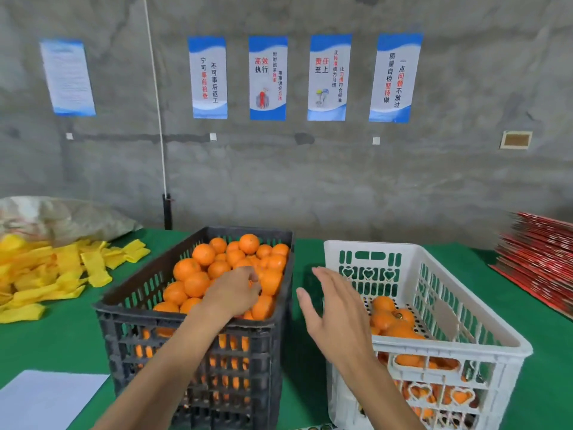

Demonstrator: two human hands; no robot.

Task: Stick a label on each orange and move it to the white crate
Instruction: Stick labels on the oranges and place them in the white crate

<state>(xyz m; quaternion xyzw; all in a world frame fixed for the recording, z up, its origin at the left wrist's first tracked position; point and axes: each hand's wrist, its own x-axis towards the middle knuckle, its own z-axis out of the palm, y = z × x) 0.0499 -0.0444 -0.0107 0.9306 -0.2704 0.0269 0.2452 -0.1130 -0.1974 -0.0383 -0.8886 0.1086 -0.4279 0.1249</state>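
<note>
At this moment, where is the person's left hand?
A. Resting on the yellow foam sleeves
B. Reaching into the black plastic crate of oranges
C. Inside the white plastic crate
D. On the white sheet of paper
B: the left hand lies on the heaped oranges inside the black plastic crate, while the right hand hovers open by the white plastic crate.

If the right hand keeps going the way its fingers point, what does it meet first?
Probably the far end wall of the white crate: the right hand hovers open, fingers pointing up and away. Depth is unclear.
</note>
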